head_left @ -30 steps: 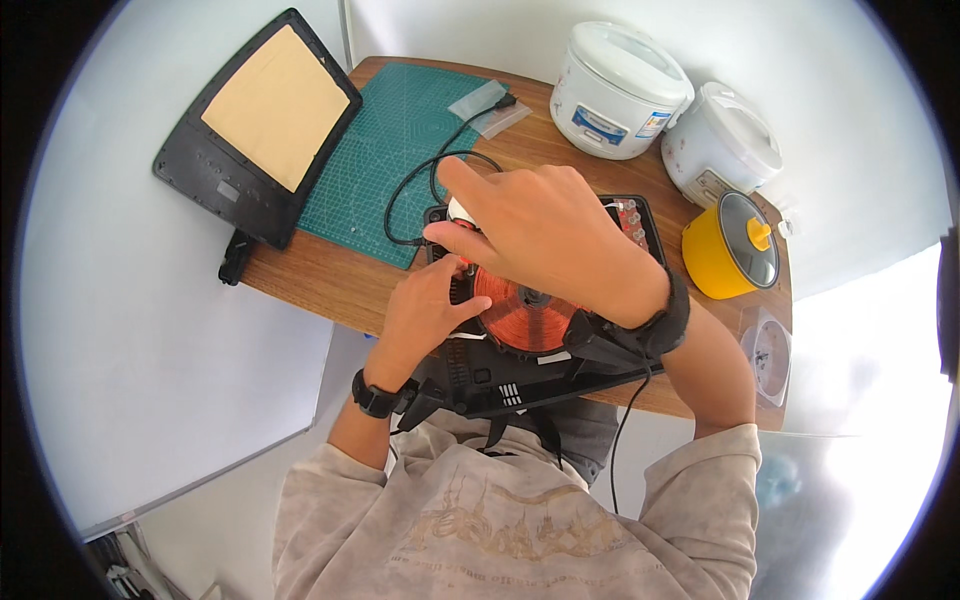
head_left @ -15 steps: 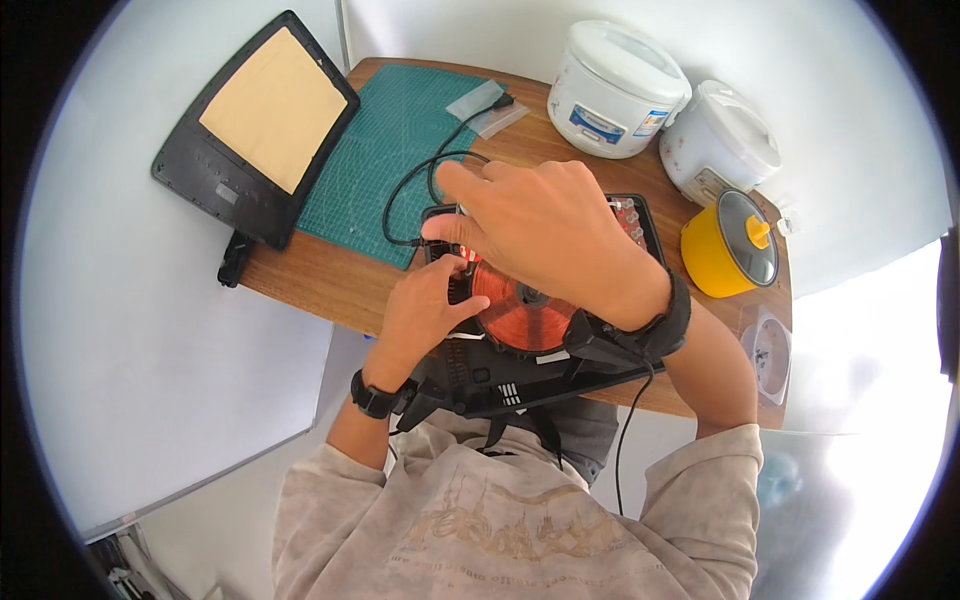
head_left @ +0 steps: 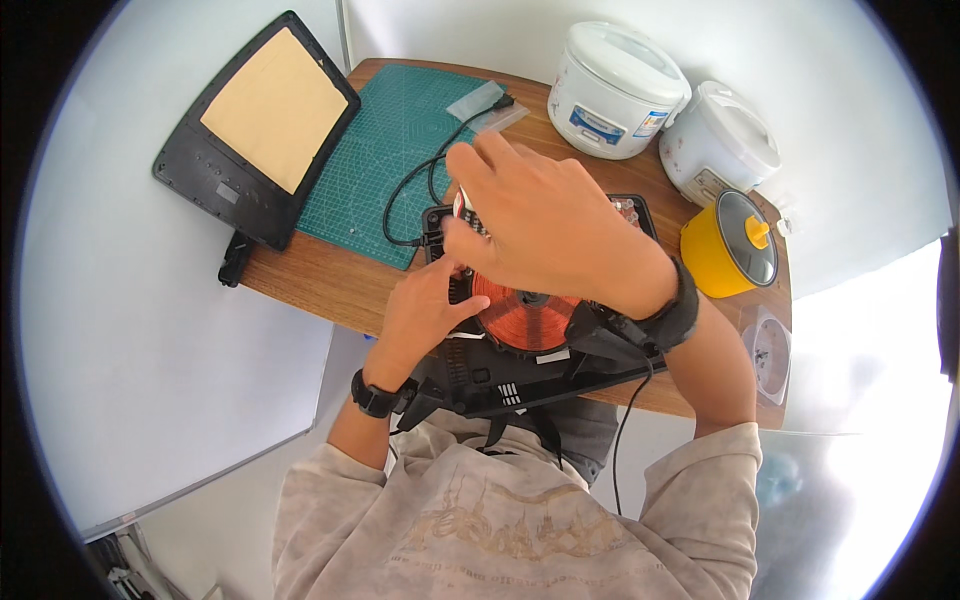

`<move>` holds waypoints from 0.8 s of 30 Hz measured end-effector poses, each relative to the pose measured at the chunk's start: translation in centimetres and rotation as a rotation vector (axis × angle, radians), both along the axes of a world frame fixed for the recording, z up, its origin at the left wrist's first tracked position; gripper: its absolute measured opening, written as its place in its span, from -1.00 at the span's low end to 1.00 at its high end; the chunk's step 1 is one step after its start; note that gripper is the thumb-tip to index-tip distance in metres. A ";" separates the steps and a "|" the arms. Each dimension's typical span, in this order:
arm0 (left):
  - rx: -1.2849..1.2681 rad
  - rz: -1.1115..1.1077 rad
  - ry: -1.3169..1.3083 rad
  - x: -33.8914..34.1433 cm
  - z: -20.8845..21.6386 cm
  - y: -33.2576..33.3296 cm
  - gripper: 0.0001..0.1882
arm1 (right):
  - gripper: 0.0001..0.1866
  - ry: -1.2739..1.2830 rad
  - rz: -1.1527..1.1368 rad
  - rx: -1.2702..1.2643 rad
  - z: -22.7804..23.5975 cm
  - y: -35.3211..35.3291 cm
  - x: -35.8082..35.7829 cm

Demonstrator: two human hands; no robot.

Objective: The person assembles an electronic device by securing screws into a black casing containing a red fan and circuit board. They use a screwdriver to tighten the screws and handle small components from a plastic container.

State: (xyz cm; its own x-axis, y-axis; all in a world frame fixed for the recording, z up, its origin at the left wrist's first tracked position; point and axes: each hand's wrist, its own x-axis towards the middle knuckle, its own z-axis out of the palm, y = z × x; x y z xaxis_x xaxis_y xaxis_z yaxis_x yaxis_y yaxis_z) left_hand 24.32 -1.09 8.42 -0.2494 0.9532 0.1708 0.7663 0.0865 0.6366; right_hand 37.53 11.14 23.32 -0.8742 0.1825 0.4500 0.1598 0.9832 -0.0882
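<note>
An opened induction cooker base lies at the table's front edge, its round copper coil exposed. Over the coil's far left side, my right hand is closed around a small red-and-white thing, mostly hidden by the fingers; its kind does not show. My left hand reaches in at the coil's left edge. Its thumb is spread out over the copper winding, while the other fingertips are low in the base beside the coil, partly hidden below my right hand.
A black cooker panel stands tilted at the left, beside a green cutting mat. A black power cord crosses the mat. Two white rice cookers and a yellow pot stand at right, near a clear tray.
My right hand has turned and its thumb has shifted right and down, so more of the red-and-white thing shows beside it. My left hand has hardly moved.
</note>
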 end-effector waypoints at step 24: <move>-0.057 0.035 -0.005 0.2 0.7 -0.1 -0.47 | -0.75 -0.128 -0.078 -0.069 0.9 -0.3 0.3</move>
State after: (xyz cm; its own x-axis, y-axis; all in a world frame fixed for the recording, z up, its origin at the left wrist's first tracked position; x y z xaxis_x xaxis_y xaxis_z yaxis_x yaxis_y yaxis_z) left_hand 24.51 -1.16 9.11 -0.2836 0.9520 0.1154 0.7592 0.1495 0.6334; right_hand 37.87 10.87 24.25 -0.9053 0.2788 0.3204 0.2499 0.9597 -0.1290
